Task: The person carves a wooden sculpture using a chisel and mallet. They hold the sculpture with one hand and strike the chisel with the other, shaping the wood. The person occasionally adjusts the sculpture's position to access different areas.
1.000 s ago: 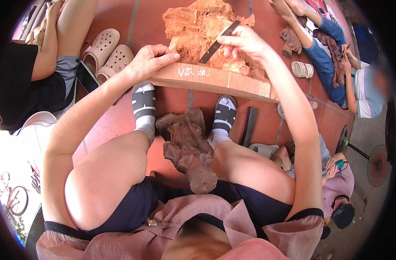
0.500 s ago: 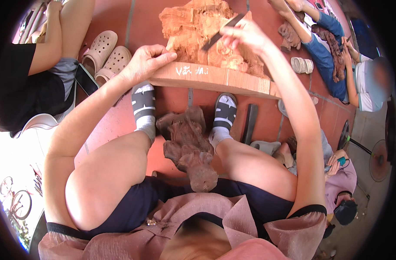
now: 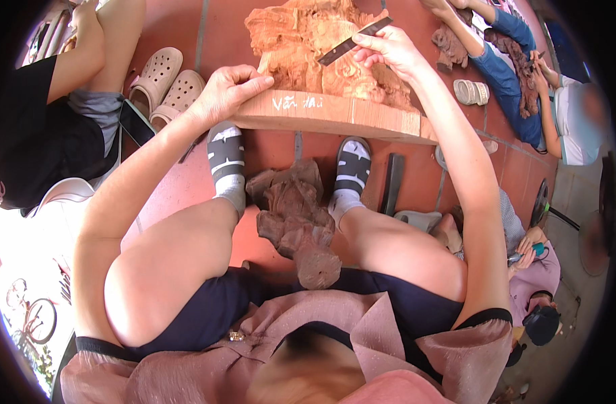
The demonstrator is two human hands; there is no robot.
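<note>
A large light-brown wood carving [image 3: 335, 47] with a thick, flat-faced base stands on the floor in front of me. My left hand [image 3: 235, 91] is closed at its left end, thumb lying along the top edge of the base. Over the carving's right half, my right hand [image 3: 391, 55] pinches a dark flat metal strip [image 3: 355, 42], slanted up to the right. The strip hides part of the carved surface; whether it touches the wood, I cannot tell. A dark reddish-brown wooden piece [image 3: 293, 212] is between my legs, apart from both hands.
Beige clogs [image 3: 181, 97] and a seated person [image 3: 35, 121] are on my left. A dark flat bar [image 3: 391, 183] lies right of my sandalled foot [image 3: 353, 168]. Further right, one person holds a dark carving [image 3: 520, 67]; another person [image 3: 540, 269] holds a teal-handled tool.
My right hand has shifted slightly right, and the strip has moved with it, now less steeply slanted. The left hand stays at the carving's left end.
</note>
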